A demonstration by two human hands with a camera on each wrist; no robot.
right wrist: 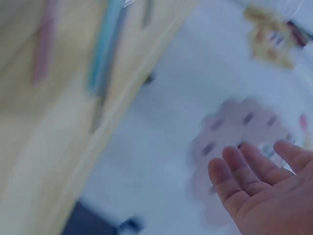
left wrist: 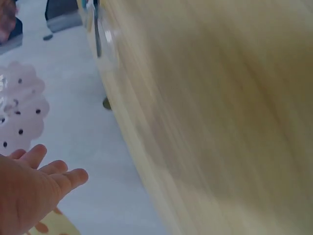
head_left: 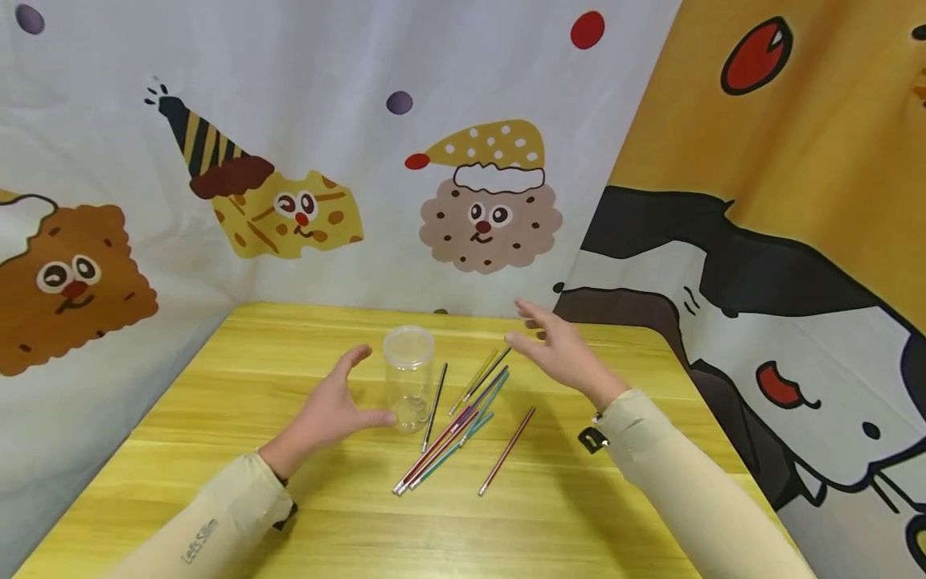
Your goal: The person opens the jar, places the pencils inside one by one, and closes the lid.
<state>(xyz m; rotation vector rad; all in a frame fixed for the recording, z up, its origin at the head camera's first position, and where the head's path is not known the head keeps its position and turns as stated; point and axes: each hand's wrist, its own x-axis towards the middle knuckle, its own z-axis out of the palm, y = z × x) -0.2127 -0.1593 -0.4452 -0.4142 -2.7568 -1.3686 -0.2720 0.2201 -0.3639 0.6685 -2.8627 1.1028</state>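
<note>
On the left, the left hand [head_left: 329, 410] is spread wide and holds nothing; its thumb is right by the clear jar [head_left: 409, 378], but I cannot tell if they touch; the jar stands upright, toward the back edge of the table [head_left: 347, 539], and I see no pencil in it; just right of it lies a black pencil [head_left: 435, 406], then a messy pile of pencils [head_left: 470, 412], then a red pencil [head_left: 506, 453] by itself; on the right, the right hand [head_left: 567, 350] is up, toward the back right corner, wide with nothing in it; little looks done, I think; every pencil lies loose, left to be picked up.
</note>
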